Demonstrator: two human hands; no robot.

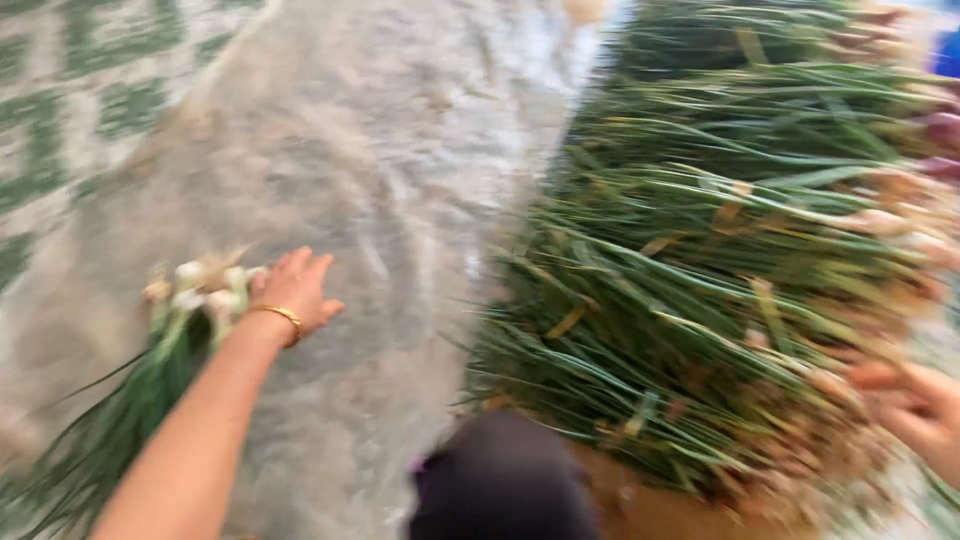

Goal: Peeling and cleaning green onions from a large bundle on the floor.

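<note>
Bunch point(150, 370) at lower left is resting under the open left hand point(295, 290); right hand point(920, 410) is reaching the pile point(720, 270), grip unclear; better squaring bulbs together.

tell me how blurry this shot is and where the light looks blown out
Head view: motion blur smears the whole frame; the big pile of green onions streaks sideways, the left hand and its small bunch are soft, the right hand softer still. The pale sheet washes out near the top, with no hard shadows.
</note>
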